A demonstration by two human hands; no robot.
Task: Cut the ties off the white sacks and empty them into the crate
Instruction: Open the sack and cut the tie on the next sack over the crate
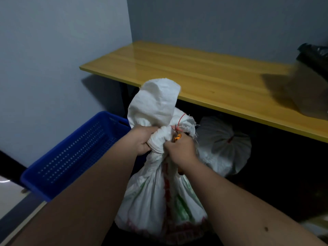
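Observation:
A white woven sack (159,197) with red and green print stands on the floor in front of me. Its neck is gathered and bound with a red tie (179,123). My left hand (144,139) grips the bunched neck from the left. My right hand (179,148) is closed around an orange-handled cutter (177,137), whose tip sits at the tie. A second tied white sack (223,146) lies under the table, behind and to the right. The blue perforated crate (74,153) stands to the left of the sack.
A yellow wooden table (195,71) runs along the wall above the sacks. A brown box with a black bag on top (308,82) sits at its right end. Grey walls close in the left and the back.

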